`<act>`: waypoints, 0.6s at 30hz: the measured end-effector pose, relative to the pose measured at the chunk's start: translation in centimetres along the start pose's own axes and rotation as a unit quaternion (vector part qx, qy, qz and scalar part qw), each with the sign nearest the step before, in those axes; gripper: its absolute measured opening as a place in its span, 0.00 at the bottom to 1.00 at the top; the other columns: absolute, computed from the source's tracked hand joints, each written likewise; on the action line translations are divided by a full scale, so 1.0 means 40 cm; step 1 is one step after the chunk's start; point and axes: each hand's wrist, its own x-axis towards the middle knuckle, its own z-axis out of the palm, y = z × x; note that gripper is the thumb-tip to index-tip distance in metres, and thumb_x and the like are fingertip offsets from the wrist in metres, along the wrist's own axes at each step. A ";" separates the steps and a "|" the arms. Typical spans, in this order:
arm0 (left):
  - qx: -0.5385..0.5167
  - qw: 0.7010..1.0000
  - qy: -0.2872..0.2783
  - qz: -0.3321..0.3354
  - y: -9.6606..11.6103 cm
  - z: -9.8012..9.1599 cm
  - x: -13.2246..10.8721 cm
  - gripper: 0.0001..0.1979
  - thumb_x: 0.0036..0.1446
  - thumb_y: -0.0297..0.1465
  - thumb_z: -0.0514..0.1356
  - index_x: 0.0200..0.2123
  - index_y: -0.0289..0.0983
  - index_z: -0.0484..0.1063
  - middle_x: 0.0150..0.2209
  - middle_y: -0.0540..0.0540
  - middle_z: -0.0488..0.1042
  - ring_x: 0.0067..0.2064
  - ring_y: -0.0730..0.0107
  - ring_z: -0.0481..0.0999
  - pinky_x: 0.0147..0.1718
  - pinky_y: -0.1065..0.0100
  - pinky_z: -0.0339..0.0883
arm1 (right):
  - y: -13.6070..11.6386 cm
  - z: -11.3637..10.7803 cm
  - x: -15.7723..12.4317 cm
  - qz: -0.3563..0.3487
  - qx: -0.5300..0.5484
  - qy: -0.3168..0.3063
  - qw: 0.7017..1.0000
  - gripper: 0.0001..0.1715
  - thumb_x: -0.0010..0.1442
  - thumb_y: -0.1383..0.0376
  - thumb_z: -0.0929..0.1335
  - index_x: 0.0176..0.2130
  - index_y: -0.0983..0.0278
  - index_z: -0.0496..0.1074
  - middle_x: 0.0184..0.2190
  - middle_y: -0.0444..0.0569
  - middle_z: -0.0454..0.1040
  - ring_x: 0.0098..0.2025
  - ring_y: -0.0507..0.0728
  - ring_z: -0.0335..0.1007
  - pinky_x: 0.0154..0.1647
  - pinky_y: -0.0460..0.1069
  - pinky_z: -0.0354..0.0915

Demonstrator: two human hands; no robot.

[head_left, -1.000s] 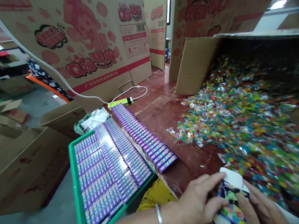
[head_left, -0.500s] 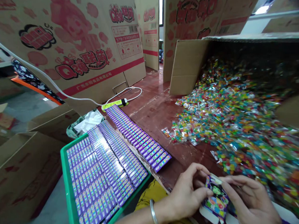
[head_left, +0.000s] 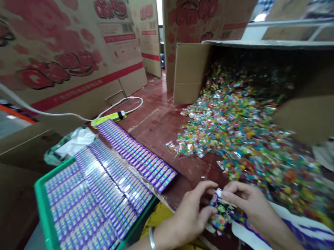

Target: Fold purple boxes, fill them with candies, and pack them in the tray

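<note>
A small dark purple printed candy box (head_left: 220,215) is held low in the view, its lower flaps sticking out. My left hand (head_left: 192,213) grips its left side between thumb and fingers. My right hand (head_left: 248,201) pinches at the box's upper right edge, by a white flap. Beneath and beside my right forearm lie flat purple and white cartons (head_left: 303,228). Left of my hands, a long row of purple boxes (head_left: 137,154) stands on the red-brown table (head_left: 158,121). Bagged colourful candies (head_left: 240,128) spread beyond my right hand.
A green tray (head_left: 42,210) of packed purple boxes stands at the left. Behind are large printed cartons (head_left: 75,44), a yellow-green power strip (head_left: 109,118) with a white cable and a bag of white material (head_left: 75,143). A tipped open carton (head_left: 190,73) spills candies.
The view has turned right, so the table and tray sit further left. My right hand has shifted to the box's top edge, and more of the flat cartons shows beside it.
</note>
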 end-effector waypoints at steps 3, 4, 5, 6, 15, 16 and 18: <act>0.010 1.000 0.009 -0.010 -0.005 -0.003 0.006 0.27 0.57 0.21 0.59 0.60 0.42 0.66 0.52 0.44 0.76 0.51 0.62 0.75 0.53 0.64 0.67 | -0.023 0.013 -0.010 -0.003 -0.027 0.008 1.000 0.16 0.57 0.56 0.73 0.26 0.65 0.73 0.25 0.45 0.73 0.29 0.55 0.68 0.33 0.48 0.63; 0.013 1.000 0.011 -0.011 -0.008 -0.005 0.008 0.27 0.57 0.21 0.59 0.60 0.42 0.67 0.53 0.45 0.75 0.52 0.62 0.74 0.54 0.64 0.65 | -0.025 0.019 -0.014 -0.016 -0.043 0.024 0.999 0.16 0.58 0.56 0.72 0.26 0.65 0.73 0.25 0.45 0.73 0.30 0.55 0.68 0.34 0.48 0.63; 0.014 1.000 0.013 -0.011 -0.010 -0.006 0.011 0.26 0.57 0.21 0.59 0.59 0.42 0.69 0.54 0.46 0.75 0.53 0.61 0.74 0.55 0.64 0.64 | -0.023 0.023 -0.017 -0.030 -0.055 0.041 0.997 0.16 0.59 0.57 0.71 0.26 0.64 0.72 0.26 0.45 0.73 0.32 0.55 0.68 0.36 0.49 0.63; 0.014 1.000 0.011 -0.011 -0.012 -0.007 0.014 0.26 0.57 0.21 0.59 0.58 0.42 0.70 0.54 0.46 0.75 0.54 0.61 0.73 0.56 0.64 0.64 | -0.019 0.027 -0.021 -0.042 -0.063 0.056 0.996 0.16 0.60 0.57 0.71 0.26 0.64 0.72 0.27 0.45 0.73 0.32 0.55 0.69 0.37 0.49 0.63; -0.036 0.997 -0.027 -0.060 -0.018 -0.002 0.025 0.28 0.57 0.25 0.61 0.62 0.42 0.67 0.36 0.49 0.75 0.32 0.72 0.68 0.34 0.71 0.63 | 0.005 0.021 -0.017 -0.013 -0.055 0.072 0.996 0.18 0.60 0.55 0.71 0.25 0.65 0.72 0.23 0.43 0.70 0.28 0.54 0.64 0.31 0.48 0.60; -0.057 0.995 -0.032 -0.071 -0.021 -0.001 0.026 0.29 0.57 0.25 0.62 0.62 0.40 0.67 0.32 0.51 0.72 0.29 0.74 0.65 0.30 0.73 0.60 | 0.003 0.024 -0.017 -0.017 -0.066 0.080 0.994 0.18 0.60 0.56 0.71 0.24 0.65 0.72 0.23 0.43 0.70 0.28 0.54 0.65 0.31 0.48 0.61; -0.082 0.993 -0.033 -0.082 -0.026 0.002 0.026 0.28 0.57 0.26 0.62 0.62 0.38 0.67 0.26 0.54 0.66 0.27 0.75 0.60 0.28 0.74 0.56 | 0.002 0.032 -0.022 -0.034 -0.091 0.098 0.990 0.18 0.61 0.57 0.70 0.24 0.64 0.71 0.24 0.43 0.70 0.29 0.54 0.66 0.32 0.48 0.61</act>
